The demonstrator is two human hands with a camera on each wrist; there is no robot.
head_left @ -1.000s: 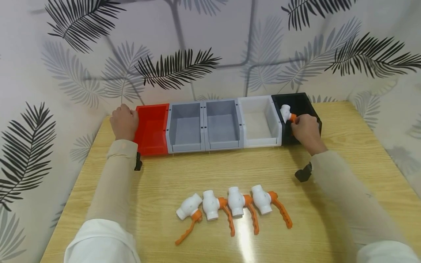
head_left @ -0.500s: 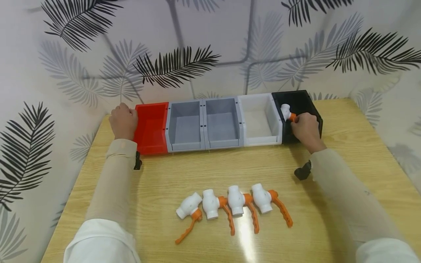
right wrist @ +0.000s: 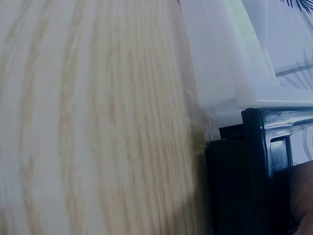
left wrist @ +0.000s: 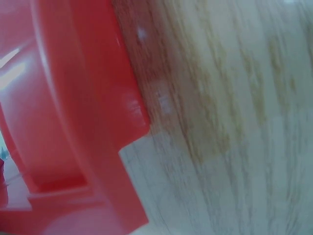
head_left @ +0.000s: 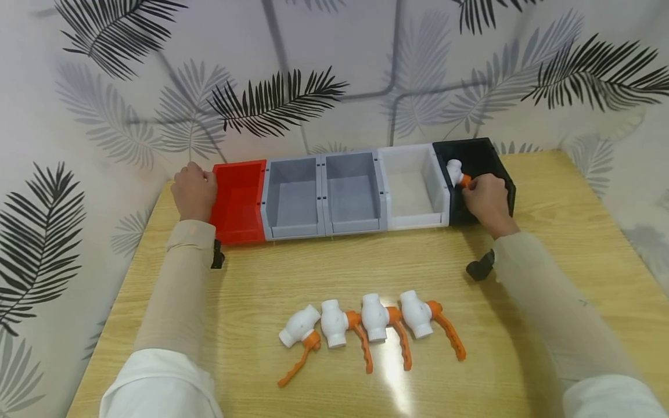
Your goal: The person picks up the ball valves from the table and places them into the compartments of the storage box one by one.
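Pinching valve (head_left: 455,170) by handle (head_left: 466,181), right grip (head_left: 489,200), three o'clock; likely handling light, stiff; leaving left grip (head_left: 194,190), nine o'clock, untellable.

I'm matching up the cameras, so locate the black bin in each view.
Head: black bin, right of centre, partly covered by the right hand.
Left wrist: not in it.
Right wrist: black bin, lower right, beside the white bin.
Shared landmark: wooden table.

The left hand (head_left: 194,191) and right hand (head_left: 488,200) are bare. Long tan sleeves (head_left: 180,290) cover both forearms, and the right one has a tiny grey mark (head_left: 582,302). Higher up is white cloth (head_left: 161,383). Small black wrist cameras (head_left: 481,266) poke out by the cuffs (head_left: 192,235).
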